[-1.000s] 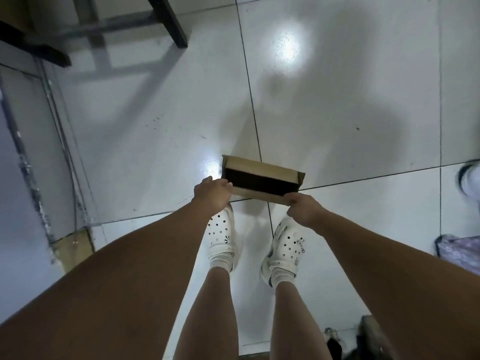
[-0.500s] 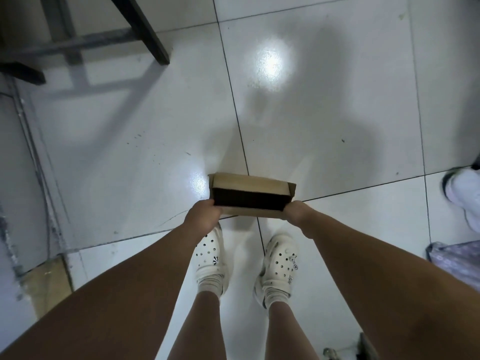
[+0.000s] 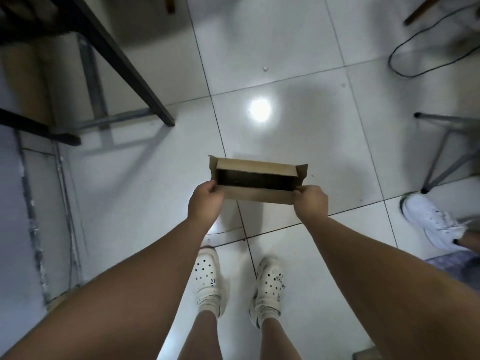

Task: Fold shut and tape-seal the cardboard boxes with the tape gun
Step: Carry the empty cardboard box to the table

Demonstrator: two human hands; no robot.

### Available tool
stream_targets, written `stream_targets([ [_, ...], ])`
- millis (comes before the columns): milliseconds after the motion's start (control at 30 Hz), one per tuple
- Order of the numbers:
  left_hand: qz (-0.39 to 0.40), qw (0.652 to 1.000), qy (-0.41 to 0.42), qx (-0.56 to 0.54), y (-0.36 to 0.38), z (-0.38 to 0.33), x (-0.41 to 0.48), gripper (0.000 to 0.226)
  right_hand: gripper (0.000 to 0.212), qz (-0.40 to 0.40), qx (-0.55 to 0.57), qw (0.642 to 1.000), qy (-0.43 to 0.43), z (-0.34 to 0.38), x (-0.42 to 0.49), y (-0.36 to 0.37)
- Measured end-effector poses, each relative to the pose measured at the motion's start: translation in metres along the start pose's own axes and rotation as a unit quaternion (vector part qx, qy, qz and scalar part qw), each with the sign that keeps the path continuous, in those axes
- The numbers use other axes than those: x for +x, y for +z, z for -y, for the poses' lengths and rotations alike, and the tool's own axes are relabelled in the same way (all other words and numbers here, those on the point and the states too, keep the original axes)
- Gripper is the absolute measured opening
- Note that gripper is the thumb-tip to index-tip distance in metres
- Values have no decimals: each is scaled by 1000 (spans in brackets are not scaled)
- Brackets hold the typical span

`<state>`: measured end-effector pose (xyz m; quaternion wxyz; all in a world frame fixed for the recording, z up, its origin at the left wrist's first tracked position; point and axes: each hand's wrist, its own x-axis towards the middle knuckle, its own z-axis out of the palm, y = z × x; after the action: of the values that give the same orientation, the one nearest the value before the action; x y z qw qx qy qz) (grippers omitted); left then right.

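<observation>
**Open box held crosswise between both hands, flaps not yet folded**

Far left: a dark table leg (image 3: 124, 68) slants down to the tiled floor (image 3: 161, 203). It has no bearing on the work.

Left hand (image 3: 205, 201): fingers are curled round the near left corner of the cardboard box (image 3: 255, 197), gripping that end.

Box: it is carried in the air ahead of the person, over the floor and beyond the two white clogs (image 3: 209, 279). Its long axis runs left to right across the view, with the right end sitting slightly lower. The mouth faces up toward the camera. The inside is dark and nothing can be made out in it. The material is plain brown cardboard with no tape or print visible. The left end flap (image 3: 212, 166) and the right end flap (image 3: 301, 172) both stand outward, unfolded. A pale band runs along the far long side, and whether it is wall or raised flap cannot be told.

Right hand (image 3: 311, 203): it pinches the near right corner. The hands are well apart, one at each end, and neither is nearer the box than the other.

Judgement: folding comes first. Each hand is just beside its own end flap, so either can turn its flap inward while the other steadies the box. No tape gun is in view.

Far right: another person's white sneaker (image 3: 431, 224) rests on the floor, clear of the box
</observation>
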<state>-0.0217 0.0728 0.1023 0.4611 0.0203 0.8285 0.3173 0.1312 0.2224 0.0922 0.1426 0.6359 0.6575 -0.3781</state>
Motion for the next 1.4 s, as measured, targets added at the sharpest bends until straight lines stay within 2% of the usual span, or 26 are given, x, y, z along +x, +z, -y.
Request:
stream_targets([
  [233, -54, 992, 117, -9, -63, -119, -66, 40, 27, -72, 95, 992, -46, 89, -55, -133],
  [333, -77, 985, 143, -58, -99, -168, -104, 45, 24, -100, 166, 979, -56, 126, -94, -192],
  [467, -88, 968, 194, -134, -150, -233, -160, 50, 29, -95, 275, 954, -77, 178, -153, -258],
  [600, -109, 943, 269, -160, -205, -302, -217, 59, 32, -55, 415, 904, -83, 236, -210, -321],
  [733, -76, 931, 304, -185, -262, -356, -258, 68, 28, -33, 504, 856, -107, 285, -260, -376],
  [900, 66, 910, 346, -221, -323, -397, -299, 87, 14, 15, 604, 784, -141, 332, -318, -422],
  [1033, 63, 893, 406, -186, -350, -426, -321, 103, 13, 36, 624, 763, -165, 366, -338, -437],
  [1133, 65, 882, 399, -241, -365, -449, -323, 95, 12, 30, 607, 775, -170, 388, -339, -443],
  [1233, 76, 867, 391, -300, -366, -471, -315, 75, 13, 88, 586, 780, -201, 413, -336, -444],
  [1333, 53, 859, 399, -317, -361, -502, -298, 78, 17, 113, 538, 803, -231, 440, -313, -448],
  [1400, 36, 858, 393, -331, -361, -523, -288, 70, 25, 101, 509, 818, -248, 459, -292, -457],
])
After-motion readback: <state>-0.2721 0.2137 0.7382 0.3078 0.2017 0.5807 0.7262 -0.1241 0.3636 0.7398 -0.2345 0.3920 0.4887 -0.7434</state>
